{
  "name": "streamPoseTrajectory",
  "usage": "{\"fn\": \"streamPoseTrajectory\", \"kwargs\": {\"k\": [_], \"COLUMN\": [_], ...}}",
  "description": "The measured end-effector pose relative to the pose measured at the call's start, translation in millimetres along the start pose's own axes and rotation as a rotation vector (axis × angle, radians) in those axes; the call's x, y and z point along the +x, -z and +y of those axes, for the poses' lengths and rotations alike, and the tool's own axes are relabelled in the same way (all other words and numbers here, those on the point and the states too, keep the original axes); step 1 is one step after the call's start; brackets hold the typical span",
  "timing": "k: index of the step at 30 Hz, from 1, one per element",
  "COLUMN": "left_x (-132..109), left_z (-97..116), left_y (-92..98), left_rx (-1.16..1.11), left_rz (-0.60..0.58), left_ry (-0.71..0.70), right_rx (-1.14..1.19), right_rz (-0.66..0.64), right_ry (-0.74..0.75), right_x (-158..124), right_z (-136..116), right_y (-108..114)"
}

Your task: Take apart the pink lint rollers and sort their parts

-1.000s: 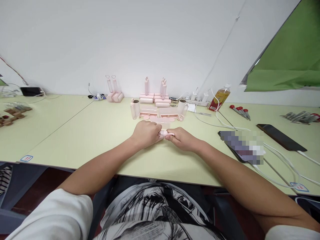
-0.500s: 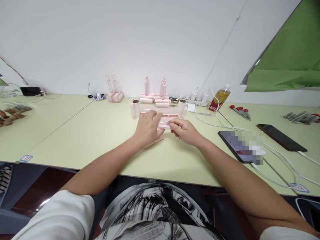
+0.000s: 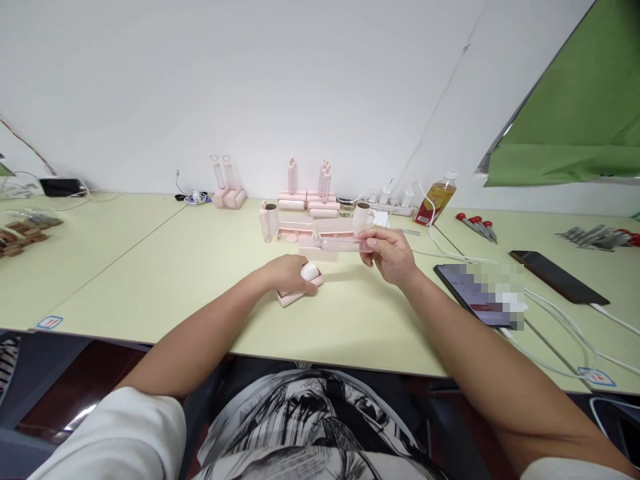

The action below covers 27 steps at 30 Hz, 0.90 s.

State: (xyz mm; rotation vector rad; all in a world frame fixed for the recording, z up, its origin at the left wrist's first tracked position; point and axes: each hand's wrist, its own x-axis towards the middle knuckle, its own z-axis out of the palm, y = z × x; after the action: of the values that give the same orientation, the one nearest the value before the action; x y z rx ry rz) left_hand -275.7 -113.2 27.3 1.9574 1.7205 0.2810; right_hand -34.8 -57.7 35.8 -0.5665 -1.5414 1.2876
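Observation:
On the table in front of me, my left hand (image 3: 289,275) is wrapped over a pink lint roller head (image 3: 286,300) with a white roll, its far side hidden by the fingers. My right hand (image 3: 391,253) is raised a little to the right and pinches one end of a clear pink lint roller handle (image 3: 340,245), which points left. Behind that handle lie open pink roller cases (image 3: 295,235). Two paper-cored rolls stand upright, a left roll (image 3: 271,217) beside another handle and a right roll (image 3: 362,217).
Assembled pink lint rollers (image 3: 293,197) stand along the wall, with a further pair (image 3: 230,197) to the left. To the right are a drink bottle (image 3: 437,199), red-handled tools (image 3: 477,227), a lit phone (image 3: 475,297), a dark phone (image 3: 560,277) and white cables.
My hands have moved apart. The left has come down onto the lint roller head on the table; the right has shifted right with the clear handle.

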Motion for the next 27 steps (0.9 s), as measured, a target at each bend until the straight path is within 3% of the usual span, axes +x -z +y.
{"fn": "streamPoseTrajectory", "kwargs": {"k": [2, 5, 8, 10, 15, 27], "left_x": [2.2, 4.5, 4.5, 3.8, 2.3, 1.5], "left_z": [-2.3, -4.9, -6.5, -7.0, -6.0, -5.3], "left_y": [7.0, 20.3, 30.5, 33.5, 31.3, 27.7], "left_rx": [-0.157, -0.633, -1.108, -1.271, -1.386, -1.455], "left_rz": [0.099, 0.237, 0.245, 0.240, 0.233, 0.242], "left_ry": [-0.002, -0.023, -0.066, -0.099, -0.178, -0.250], "right_rx": [-0.016, -0.098, -0.227, -0.314, -0.453, -0.537], "right_rz": [-0.009, -0.007, 0.014, 0.024, 0.039, -0.042], "right_ry": [0.045, 0.128, 0.204, 0.246, 0.322, 0.453], "right_x": [-0.3, -0.8, -2.7, -4.4, -6.3, -8.1], "right_z": [0.5, 2.0, 2.5, 1.8, 0.1, -5.5], "right_y": [0.0, 0.6, 0.5, -0.2, -2.4, -10.1]}}
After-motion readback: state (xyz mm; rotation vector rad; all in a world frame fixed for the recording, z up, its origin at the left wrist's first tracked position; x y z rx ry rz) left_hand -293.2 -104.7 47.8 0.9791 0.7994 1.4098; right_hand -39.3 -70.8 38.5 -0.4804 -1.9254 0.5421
